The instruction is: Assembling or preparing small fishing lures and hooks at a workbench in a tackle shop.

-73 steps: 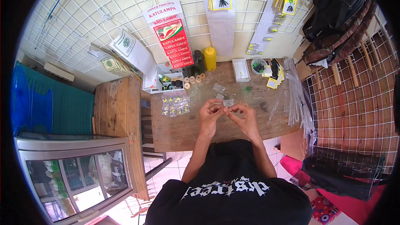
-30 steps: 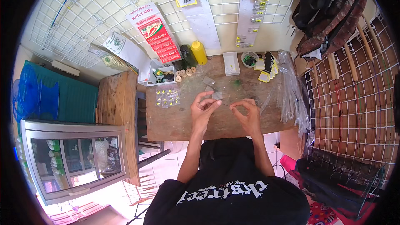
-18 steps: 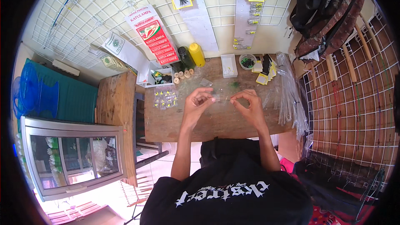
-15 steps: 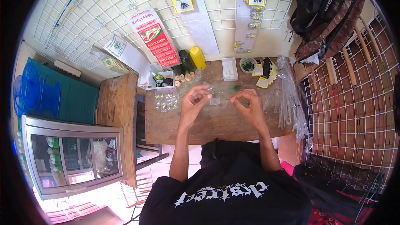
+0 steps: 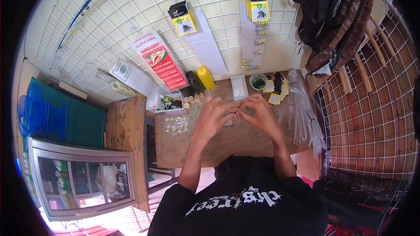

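Note:
Over the wooden table point(image 5: 205, 148), my left hand point(image 5: 212, 120) and my right hand point(image 5: 259, 114) meet fingertip to fingertip. Both are closed in a pinch. Whatever sits between the fingertips is too small and too covered to make out. Left of my left hand lie small clear packets point(image 5: 176, 124) with yellow bits in them. Beyond my hands stands a shallow white tray point(image 5: 239, 87) holding a few tiny pieces. Beside it is a round clear tub point(image 5: 258, 81) with dark green and black contents.
Several pale spools point(image 5: 194, 100) and a white box point(image 5: 152, 101) stand at the back left, near a yellow bottle point(image 5: 205, 79) and a dark bottle point(image 5: 193, 81). Yellow-and-black cards point(image 5: 274, 98) and long clear plastic sleeves point(image 5: 302, 116) lie to the right. A white wire grid point(image 5: 227, 30) rises behind.
My hands have come together from a small gap, with the right moving left to meet the left. The view has tilted up, so the table sits lower in the picture.

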`<state>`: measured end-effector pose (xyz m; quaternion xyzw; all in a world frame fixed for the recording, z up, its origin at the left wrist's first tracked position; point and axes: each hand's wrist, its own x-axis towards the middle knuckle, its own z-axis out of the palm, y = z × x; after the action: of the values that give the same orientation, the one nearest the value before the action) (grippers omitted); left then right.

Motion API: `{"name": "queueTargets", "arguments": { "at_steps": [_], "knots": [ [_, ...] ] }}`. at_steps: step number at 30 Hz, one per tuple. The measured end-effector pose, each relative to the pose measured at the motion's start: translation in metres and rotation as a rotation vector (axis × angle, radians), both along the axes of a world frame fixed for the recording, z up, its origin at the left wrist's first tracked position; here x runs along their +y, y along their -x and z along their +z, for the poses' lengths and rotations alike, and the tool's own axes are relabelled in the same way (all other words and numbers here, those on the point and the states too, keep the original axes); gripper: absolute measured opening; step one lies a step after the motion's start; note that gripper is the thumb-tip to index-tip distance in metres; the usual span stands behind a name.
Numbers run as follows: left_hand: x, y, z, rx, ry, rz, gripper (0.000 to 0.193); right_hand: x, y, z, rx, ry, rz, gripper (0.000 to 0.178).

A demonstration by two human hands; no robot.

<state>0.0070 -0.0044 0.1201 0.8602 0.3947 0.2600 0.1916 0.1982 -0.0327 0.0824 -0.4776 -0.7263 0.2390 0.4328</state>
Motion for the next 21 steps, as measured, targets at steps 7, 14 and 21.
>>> {"name": "queueTargets", "arguments": {
  "at_steps": [7, 14, 21],
  "knots": [
    [-0.002, 0.006, 0.0, 0.008, -0.026, 0.0, 0.012, -0.005, 0.001, 0.01, 0.0, 0.067, 0.004, 0.011],
    [-0.016, 0.008, 0.004, -0.069, 0.161, 0.088, 0.012, -0.015, 0.005, 0.008, 0.032, 0.081, 0.007, 0.014],
    [-0.026, 0.02, -0.028, -0.48, 0.61, 0.103, 0.013, -0.027, 0.01, 0.0, 0.064, 0.02, -0.01, 0.012]
  ]
}}
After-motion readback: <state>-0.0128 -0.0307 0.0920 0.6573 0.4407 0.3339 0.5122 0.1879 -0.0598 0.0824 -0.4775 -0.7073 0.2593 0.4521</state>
